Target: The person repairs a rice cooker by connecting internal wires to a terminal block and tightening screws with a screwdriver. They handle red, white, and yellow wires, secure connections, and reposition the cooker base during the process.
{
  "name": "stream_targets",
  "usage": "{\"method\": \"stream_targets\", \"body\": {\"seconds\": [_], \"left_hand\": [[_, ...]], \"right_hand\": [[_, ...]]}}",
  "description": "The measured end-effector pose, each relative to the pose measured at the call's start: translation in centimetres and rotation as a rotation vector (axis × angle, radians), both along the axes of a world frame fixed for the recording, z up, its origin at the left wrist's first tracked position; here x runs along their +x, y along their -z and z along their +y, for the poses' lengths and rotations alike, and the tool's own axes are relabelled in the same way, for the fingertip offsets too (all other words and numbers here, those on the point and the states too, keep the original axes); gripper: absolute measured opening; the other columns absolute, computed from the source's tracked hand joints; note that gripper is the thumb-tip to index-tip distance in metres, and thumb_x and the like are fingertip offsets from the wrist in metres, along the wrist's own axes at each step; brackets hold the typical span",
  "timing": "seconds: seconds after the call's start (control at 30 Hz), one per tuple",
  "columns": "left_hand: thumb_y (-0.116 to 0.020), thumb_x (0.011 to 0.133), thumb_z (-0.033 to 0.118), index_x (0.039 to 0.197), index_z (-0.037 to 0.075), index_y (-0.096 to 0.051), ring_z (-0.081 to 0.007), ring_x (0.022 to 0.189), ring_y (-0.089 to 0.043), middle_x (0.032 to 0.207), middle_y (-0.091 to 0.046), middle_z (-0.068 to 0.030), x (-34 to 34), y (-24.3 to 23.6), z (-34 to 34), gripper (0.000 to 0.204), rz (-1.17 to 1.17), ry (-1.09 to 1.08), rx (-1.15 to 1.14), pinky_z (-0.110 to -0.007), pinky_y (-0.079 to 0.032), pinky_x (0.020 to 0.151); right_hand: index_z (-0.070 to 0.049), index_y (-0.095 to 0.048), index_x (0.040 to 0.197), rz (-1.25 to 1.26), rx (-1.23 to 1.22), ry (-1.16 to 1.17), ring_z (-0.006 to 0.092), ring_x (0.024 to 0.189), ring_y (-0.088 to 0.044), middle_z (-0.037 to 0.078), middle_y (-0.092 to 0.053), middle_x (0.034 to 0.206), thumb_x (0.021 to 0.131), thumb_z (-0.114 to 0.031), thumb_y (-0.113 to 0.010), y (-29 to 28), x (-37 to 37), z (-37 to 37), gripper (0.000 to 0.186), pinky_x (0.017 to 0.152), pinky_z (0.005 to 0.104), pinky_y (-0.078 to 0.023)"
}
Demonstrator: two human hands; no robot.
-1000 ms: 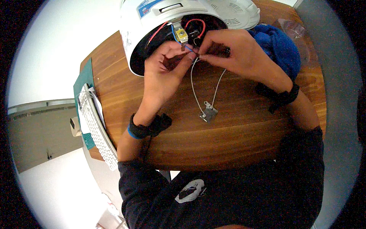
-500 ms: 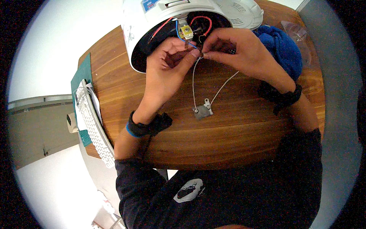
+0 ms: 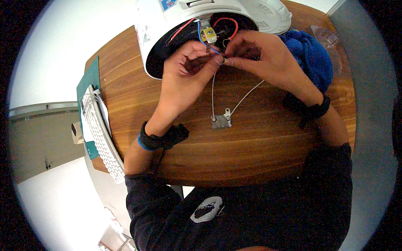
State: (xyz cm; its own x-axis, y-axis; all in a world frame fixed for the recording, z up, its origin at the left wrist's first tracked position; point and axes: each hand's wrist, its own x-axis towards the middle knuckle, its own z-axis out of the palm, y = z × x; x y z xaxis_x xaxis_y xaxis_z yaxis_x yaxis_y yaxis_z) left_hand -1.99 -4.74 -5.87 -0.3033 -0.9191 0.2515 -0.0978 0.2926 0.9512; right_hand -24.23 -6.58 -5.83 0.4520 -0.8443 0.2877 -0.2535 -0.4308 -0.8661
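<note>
My left hand [image 3: 183, 80] has its thumb and fingertips pinched on a thin blue insulated wire [image 3: 214, 49]. My right hand [image 3: 270, 58] meets it from the other side, thumb and forefinger narrowed to a small gap at the wire's end; the spot is too small for me to tell what they grip there.

The blue wire comes down past a yellow square part with a metal bracket and central screw [image 3: 209, 34], at the open end of a white, rounded appliance housing with a dark inside [image 3: 153, 33]. A looped red wire [image 3: 237, 26] curves beside that part.

A thin white cable [image 3: 212, 94] runs from near my left fingertips down to a small flat grey metal plate with two round terminals [image 3: 221, 121], which lies on the brown wood-grain desk [image 3: 268, 154] below my hands. A second white lead [image 3: 247, 96] goes from the plate up under my right hand.

A bunched blue cloth [image 3: 314, 62] lies just beyond my right wrist, near a white vented plastic cover [image 3: 272, 19]. On my left, a white keyboard [image 3: 102, 134] rests at the desk's edge, partly over a green mat [image 3: 88, 77].
</note>
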Motion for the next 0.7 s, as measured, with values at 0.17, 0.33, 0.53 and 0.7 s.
{"method": "stream_targets", "body": {"seconds": [0.17, 0.33, 0.53, 0.7], "left_hand": [[-0.071, 0.093, 0.002, 0.101, 0.003, -0.067, -0.006, 0.091, -0.065, 0.098, -0.072, -0.0014, -0.32, -0.1, 0.06, 0.009, -0.088, -0.043, -0.051, -0.022, -0.053, 0.081], [-0.071, 0.093, 0.002, 0.102, 0.002, -0.068, -0.006, 0.09, -0.065, 0.098, -0.071, -0.0005, -0.19, 0.03, 0.11, 0.009, -0.042, -0.018, 0.044, -0.022, -0.054, 0.08], [-0.072, 0.093, 0.003, 0.103, 0.002, -0.068, -0.0061, 0.092, -0.066, 0.098, -0.072, -0.0007, 0.01, 0.34, 0.06, 0.01, 0.003, -0.005, 0.057, -0.022, -0.054, 0.081], [-0.072, 0.093, 0.002, 0.103, 0.002, -0.069, -0.006, 0.091, -0.066, 0.098, -0.071, -0.0003, 0.16, 0.25, 0.03, 0.011, -0.026, -0.012, 0.057, -0.021, -0.053, 0.079]], "right_hand": [[0.0, -0.068, 0.107, 0.059, 0.04, 0.067, 0.0098, 0.088, -0.069, 0.006, -0.074, 0.097, 0.09, -0.01, -0.076, -0.18, -0.24, 0.25, 0.021, 0.078, 0.0254, -0.055], [0.0, -0.072, 0.105, 0.068, -0.007, 0.093, 0.0191, 0.084, -0.072, 0.012, -0.075, 0.092, 0.088, -0.019, -0.077, -0.37, 0.03, 0.41, 0.026, 0.076, 0.0318, -0.057], [0.0, -0.073, 0.103, 0.033, -0.008, 0.092, 0.0241, 0.084, -0.074, 0.015, -0.076, 0.091, 0.086, -0.022, -0.077, 0.02, 0.27, 0.19, 0.028, 0.077, 0.0348, -0.058], [-0.001, -0.074, 0.105, -0.018, -0.047, 0.099, 0.0235, 0.087, -0.074, 0.015, -0.075, 0.095, 0.088, -0.021, -0.075, 0.21, 0.47, 0.22, 0.026, 0.078, 0.0341, -0.058]]}}
